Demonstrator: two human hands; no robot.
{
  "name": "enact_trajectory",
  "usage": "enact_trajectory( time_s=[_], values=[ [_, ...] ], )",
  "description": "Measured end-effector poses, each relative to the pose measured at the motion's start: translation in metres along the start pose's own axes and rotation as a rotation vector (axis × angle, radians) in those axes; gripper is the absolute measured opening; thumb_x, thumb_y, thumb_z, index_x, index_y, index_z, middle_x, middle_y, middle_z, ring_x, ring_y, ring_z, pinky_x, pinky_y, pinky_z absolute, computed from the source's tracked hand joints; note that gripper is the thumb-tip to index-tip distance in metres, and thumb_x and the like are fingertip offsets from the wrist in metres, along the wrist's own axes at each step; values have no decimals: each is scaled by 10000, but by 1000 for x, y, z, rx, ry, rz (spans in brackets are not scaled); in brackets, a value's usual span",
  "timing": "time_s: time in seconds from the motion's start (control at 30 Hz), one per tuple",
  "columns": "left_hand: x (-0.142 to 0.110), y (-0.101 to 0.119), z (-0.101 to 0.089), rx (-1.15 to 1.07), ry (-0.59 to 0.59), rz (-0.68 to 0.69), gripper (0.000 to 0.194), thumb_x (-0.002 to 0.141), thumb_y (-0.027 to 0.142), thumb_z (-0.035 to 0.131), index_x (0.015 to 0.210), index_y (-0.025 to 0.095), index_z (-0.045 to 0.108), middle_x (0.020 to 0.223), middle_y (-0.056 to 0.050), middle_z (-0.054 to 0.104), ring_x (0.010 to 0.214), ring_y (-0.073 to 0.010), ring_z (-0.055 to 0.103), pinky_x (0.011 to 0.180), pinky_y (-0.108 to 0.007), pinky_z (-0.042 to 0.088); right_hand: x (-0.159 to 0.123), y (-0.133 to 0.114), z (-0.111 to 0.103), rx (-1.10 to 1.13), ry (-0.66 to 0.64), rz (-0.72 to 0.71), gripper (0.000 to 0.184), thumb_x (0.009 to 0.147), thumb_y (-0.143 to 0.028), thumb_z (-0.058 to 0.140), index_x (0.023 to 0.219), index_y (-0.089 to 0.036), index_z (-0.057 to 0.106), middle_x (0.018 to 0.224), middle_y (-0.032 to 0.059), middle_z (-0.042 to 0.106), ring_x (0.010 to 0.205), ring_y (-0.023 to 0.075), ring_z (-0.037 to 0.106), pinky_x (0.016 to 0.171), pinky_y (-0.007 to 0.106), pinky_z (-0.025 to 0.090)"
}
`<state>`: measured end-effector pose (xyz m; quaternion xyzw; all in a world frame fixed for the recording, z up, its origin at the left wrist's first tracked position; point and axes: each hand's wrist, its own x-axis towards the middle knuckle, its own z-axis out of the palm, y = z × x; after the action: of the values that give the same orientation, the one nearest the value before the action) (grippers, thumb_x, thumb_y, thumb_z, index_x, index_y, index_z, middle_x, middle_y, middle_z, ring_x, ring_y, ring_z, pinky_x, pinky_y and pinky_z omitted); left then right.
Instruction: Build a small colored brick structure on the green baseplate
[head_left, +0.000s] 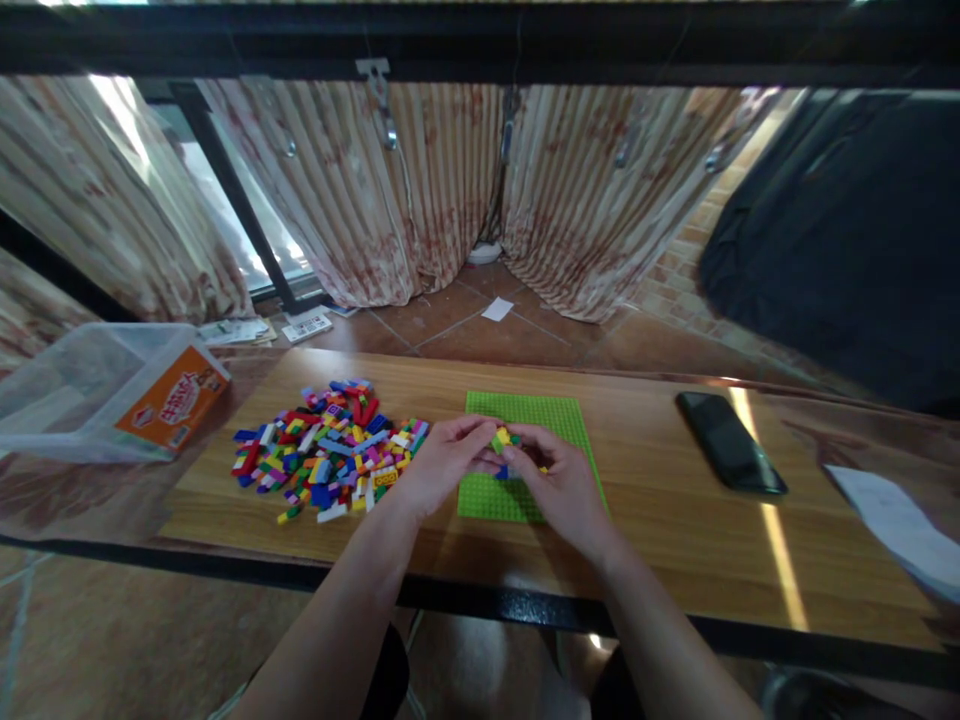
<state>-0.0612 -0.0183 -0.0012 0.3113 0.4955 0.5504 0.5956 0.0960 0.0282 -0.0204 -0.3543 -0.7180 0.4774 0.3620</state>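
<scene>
Both my hands meet over a green studded baseplate [536,412] lying on the wooden table [645,540]. My left hand [442,462] and my right hand [559,482] together pinch a small cluster of bricks [502,440], yellow and green on top with a blue piece showing below. The cluster sits just above or on the plate; I cannot tell whether it touches. A loose pile of many-coloured bricks [330,448] lies on the table just left of my left hand.
A black phone [729,441] lies to the right of the plate. White paper [896,530] sits at the far right edge. A clear plastic tub [82,385] with an orange box [174,398] stands at the left. Curtains hang behind the table.
</scene>
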Motion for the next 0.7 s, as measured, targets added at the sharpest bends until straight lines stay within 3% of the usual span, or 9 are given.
enact_trajectory(
  time_s=[0.23,0.37,0.53,0.7],
  values=[
    [1,-3,0,112,-30,131,288,720,308,776,941,141,700,858,-20,705,723,-106,634,699,-243,514,5,3,-2,291,-8,127,275,776,-421,719,948,-207,741,813,18,714,670,131,617,641,287,527],
    [-2,0,2,120,-50,131,261,725,307,765,919,144,701,808,-11,699,689,-103,623,688,-250,512,6,-2,-4,427,32,207,242,707,-412,777,829,-203,763,731,0,695,579,98,580,566,245,500],
    [-2,-2,3,77,-57,130,303,716,337,773,944,146,710,842,-29,710,705,-114,626,690,-255,510,5,-5,-6,635,25,306,244,679,-396,812,816,-198,772,641,-11,660,531,79,523,529,223,454],
    [1,-5,4,14,-43,62,343,692,352,785,952,146,699,892,-40,710,735,-125,646,719,-274,517,6,-6,-3,676,41,368,277,618,-394,855,800,-204,771,645,-11,666,531,77,521,534,227,452]
  ],
)
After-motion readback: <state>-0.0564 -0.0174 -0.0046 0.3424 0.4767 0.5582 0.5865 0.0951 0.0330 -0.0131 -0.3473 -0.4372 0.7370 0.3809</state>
